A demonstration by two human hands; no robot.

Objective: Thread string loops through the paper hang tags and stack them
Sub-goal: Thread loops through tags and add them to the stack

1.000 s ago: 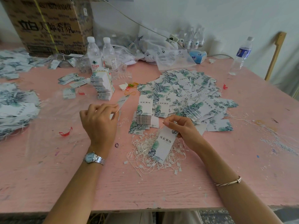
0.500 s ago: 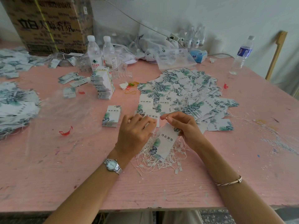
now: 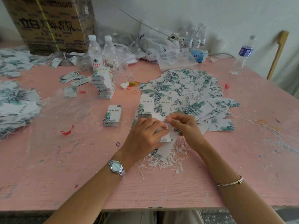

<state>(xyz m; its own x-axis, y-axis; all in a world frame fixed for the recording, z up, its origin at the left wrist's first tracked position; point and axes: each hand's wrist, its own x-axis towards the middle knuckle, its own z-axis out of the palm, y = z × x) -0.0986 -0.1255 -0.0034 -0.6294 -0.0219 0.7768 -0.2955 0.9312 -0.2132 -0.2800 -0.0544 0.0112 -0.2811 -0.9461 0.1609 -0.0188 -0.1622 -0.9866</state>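
Head view | hang tag (image 3: 168, 148) is pinched by fingers of left hand (image 3: 144, 136) and right hand (image 3: 186, 126) | held above string loops (image 3: 174, 161) on pink surface (image 3: 64, 172)

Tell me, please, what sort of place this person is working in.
Probably a small garment-finishing workshop: the worn pink wooden worktable carries a wide heap of white leaf-printed paper hang tags and a tangle of white string loops, and a big brown cardboard carton stands at the back.
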